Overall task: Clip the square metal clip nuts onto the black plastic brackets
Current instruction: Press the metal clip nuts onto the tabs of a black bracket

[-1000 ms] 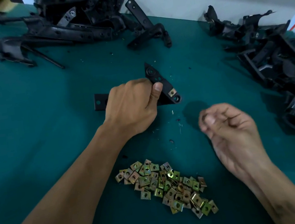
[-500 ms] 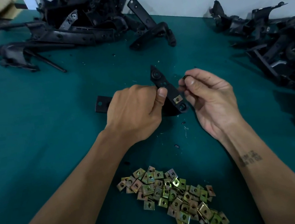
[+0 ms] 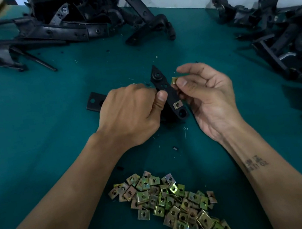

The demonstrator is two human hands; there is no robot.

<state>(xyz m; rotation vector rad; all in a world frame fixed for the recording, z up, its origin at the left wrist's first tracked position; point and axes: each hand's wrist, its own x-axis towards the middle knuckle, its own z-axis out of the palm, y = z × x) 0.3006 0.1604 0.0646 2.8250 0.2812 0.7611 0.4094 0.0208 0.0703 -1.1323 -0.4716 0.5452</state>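
Note:
My left hand [image 3: 131, 115] grips a black plastic bracket [image 3: 163, 87] at the middle of the green table, thumb pressed on its upper arm. One clip nut [image 3: 177, 104] sits clipped on the bracket near its lower round hole. My right hand [image 3: 207, 94] pinches a second brass-coloured clip nut [image 3: 174, 81] between thumb and forefinger, right at the bracket's right edge. Part of the bracket [image 3: 93, 102] sticks out to the left of my left hand. A heap of loose clip nuts [image 3: 170, 201] lies near the front edge.
A pile of black brackets [image 3: 75, 22] lies at the back left, with one long piece [image 3: 150, 25] leaning out toward the middle. Another heap of black parts [image 3: 286, 37] fills the right side. Small shavings and black bits dot the green table [image 3: 29, 112].
My right hand came up from the front right to the bracket's right side and now shows a clip nut pinched at the bracket's edge. The left hand has kept its grip.

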